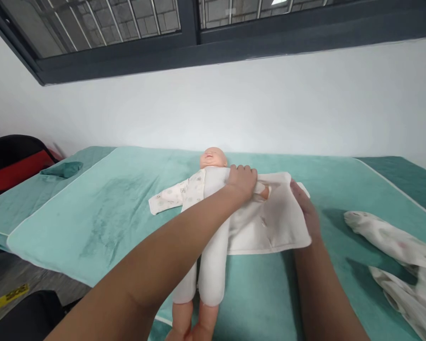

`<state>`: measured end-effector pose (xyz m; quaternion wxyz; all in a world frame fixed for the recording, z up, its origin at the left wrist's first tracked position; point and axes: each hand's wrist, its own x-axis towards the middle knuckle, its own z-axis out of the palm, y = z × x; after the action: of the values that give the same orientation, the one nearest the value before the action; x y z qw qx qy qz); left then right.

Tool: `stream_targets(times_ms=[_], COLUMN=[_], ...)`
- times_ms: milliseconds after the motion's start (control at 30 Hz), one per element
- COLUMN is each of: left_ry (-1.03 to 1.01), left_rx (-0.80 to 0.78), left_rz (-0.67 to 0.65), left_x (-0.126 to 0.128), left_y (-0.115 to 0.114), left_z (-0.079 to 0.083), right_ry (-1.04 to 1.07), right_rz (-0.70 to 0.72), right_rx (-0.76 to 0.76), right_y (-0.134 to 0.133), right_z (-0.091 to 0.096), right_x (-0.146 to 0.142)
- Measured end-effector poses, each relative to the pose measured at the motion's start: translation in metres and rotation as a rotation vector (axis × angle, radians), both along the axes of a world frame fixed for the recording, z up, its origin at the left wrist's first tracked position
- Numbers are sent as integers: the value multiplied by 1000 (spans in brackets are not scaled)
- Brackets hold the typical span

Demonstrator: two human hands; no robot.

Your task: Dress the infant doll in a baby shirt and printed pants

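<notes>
A baby doll [213, 272] lies on its back, its head toward the wall. A white patterned baby shirt [270, 222] covers one of its arms at the left and is spread open, inside out, at the right. My left hand [243, 181] reaches across the doll's chest, its fingers curled around the doll's arm near the shoulder. The doll's small hand [266, 192] pokes out just beyond, against the open cloth. At the shirt's right edge my right hand [307, 206] grips the fabric, its fingers partly behind it.
A teal padded cover [92, 213] lies under the doll. White baby pants [394, 241] lie at the right. Behind is a white wall [163, 118] below a dark-framed window [195, 38]. A black and red bag-like item [17, 166] stands at the far left.
</notes>
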<state>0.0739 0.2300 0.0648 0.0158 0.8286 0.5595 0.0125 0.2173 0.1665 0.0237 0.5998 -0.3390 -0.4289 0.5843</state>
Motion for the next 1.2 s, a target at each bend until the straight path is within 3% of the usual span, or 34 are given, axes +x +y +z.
stream_targets(times_ms=[100, 233, 333, 467, 533, 700, 833, 967, 1067, 1133, 1200], left_ry=[-152, -490, -741, -793, -778, -813, -901, -782, -672, -722, -850], left_rx=[-86, -130, -41, 154, 196, 300, 310, 182, 105, 97, 131], left_rz=[-107, -221, -167, -15, 50, 95, 136, 90, -26, -91, -68], left_x=[-3, -29, -61, -97, -109, -123, -121, -106, -94, -91, -96], left_y=[4, 9, 9, 1, -6, -34, -70, -103, -114, -118, -123], left_z=[2, 12, 16, 12, 7, -10, -20, -23, -19, -17, -20], right_ry=[25, -75, -133, -111, -79, -43, -43, -79, -119, -148, -192], right_rz=[193, 399, 565, 929, 1023, 828, 642, 575, 542, 496, 407], right_rx=[16, 32, 117, 174, 179, 160, 99, 39, -12, -57, -82], right_y=[1, 2, -1, -4, -4, 0, 1, -1, -6, -10, -15], right_z=[-1, -9, -12, -13, -14, -18, -19, -19, -21, -25, -32], right_x=[-2, -7, -11, -14, -14, -13, -16, -23, -27, -29, -30])
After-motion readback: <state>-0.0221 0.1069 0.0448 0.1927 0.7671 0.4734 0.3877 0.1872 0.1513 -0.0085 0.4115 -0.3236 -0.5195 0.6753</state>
